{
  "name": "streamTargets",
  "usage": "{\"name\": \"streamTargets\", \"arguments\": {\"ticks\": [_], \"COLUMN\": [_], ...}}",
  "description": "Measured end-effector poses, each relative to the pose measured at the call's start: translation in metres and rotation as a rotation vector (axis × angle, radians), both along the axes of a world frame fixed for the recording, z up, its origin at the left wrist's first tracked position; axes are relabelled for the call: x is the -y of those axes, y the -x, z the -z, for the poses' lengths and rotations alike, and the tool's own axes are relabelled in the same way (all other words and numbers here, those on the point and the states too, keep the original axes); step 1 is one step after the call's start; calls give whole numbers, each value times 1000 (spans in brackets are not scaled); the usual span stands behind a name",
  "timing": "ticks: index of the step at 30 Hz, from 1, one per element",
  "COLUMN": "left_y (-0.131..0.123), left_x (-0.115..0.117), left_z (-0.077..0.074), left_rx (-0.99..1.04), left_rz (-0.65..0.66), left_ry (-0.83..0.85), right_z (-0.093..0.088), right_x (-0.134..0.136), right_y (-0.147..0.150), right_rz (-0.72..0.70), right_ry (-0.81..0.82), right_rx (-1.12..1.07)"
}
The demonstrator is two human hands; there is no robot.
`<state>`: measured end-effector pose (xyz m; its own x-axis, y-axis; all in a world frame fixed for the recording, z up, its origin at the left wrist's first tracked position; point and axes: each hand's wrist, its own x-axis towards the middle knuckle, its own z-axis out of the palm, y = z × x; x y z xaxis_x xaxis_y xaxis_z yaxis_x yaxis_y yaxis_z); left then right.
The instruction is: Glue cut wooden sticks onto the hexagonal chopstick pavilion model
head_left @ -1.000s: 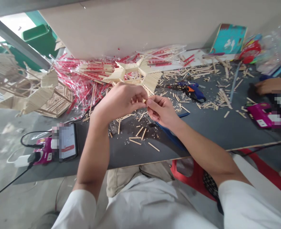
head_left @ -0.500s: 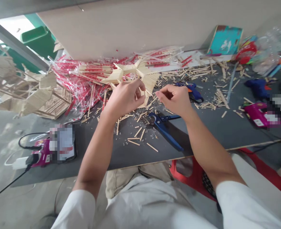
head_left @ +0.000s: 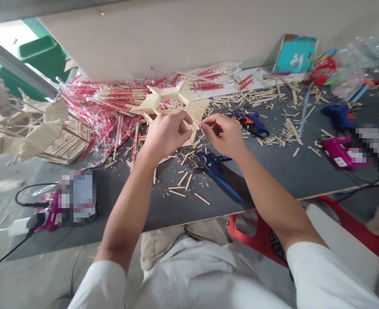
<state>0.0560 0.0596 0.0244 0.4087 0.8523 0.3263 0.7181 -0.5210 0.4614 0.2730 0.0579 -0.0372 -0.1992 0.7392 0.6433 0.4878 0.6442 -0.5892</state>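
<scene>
A star-shaped piece made of pale wooden sticks stands on the dark table just beyond my hands. My left hand is at its near side, the fingers curled round it or against it; the fingertips partly hide the contact. My right hand is beside the piece's right point, thumb and fingers pinched together; anything between them is too small to make out. Blue cutters lie below my right hand, amid short cut sticks. A blue glue gun rests to the right.
Red-and-clear plastic wrapping with sticks fills the back left, beside a larger stick structure. A phone and a magenta power strip lie front left. Another glue gun and magenta strip sit right. A teal board leans behind.
My right hand has moved left, closer to the star-shaped piece and my left hand. The whole view has shifted slightly, so the table items appear farther left.
</scene>
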Motion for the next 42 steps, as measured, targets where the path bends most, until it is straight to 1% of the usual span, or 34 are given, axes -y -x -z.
{"name": "streamTargets", "arguments": {"ticks": [4, 9, 20, 28, 35, 42], "left_y": [-1, -1, -1, -1, -1, 10], "left_x": [-1, -3, -1, -3, -2, -4], "left_z": [1, 4, 2, 4, 3, -2], "left_rx": [-11, -14, -67, -79, -45, -10], "left_rz": [11, 14, 20, 27, 48, 69], "left_ry": [5, 4, -9, -13, -2, 22], "right_z": [4, 5, 13, 17, 17, 17], "right_x": [-1, 0, -1, -2, -1, -2], "right_y": [1, 4, 7, 7, 7, 8], "right_rz": [-30, -49, -46, -39, -19, -33], "right_ry": [-16, -41, -44, -71, -13, -12], "right_rx": [-18, 24, 60, 68, 67, 57]}}
